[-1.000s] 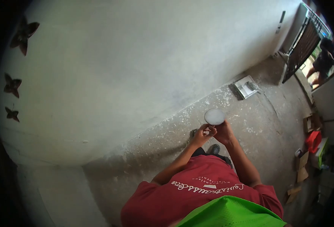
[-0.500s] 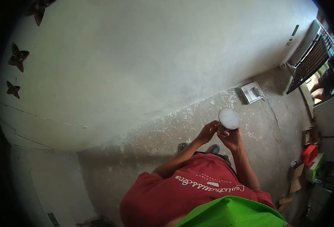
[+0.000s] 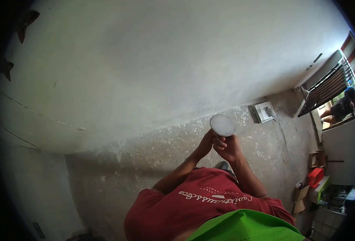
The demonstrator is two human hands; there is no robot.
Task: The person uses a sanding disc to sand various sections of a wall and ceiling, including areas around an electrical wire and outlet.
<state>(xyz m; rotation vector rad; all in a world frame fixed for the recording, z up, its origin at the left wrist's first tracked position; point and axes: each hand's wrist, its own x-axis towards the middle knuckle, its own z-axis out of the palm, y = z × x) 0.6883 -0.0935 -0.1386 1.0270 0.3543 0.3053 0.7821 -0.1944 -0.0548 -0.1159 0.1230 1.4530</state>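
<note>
A round object with a flat whitish face and a thin dark rim (image 3: 222, 125) is held up in front of me; its underside is hidden. My right hand (image 3: 228, 147) wraps its fingers round the part below the face. Close against it, my left hand (image 3: 206, 143) has its fingers closed at the lower left edge of the same object. Both forearms reach forward from my red shirt, over the bare floor.
A pale wall (image 3: 165, 72) runs along the far side. On the speckled floor by it lies a white tray (image 3: 264, 112) with something grey inside. Toward the right are a barred gate (image 3: 326, 90), a person (image 3: 342, 108) in the doorway, cardboard boxes (image 3: 301, 199) and a red item (image 3: 315, 177).
The view has shifted, and both hands with the round object appear farther left. My left hand has come closer in under the object, beside my right.
</note>
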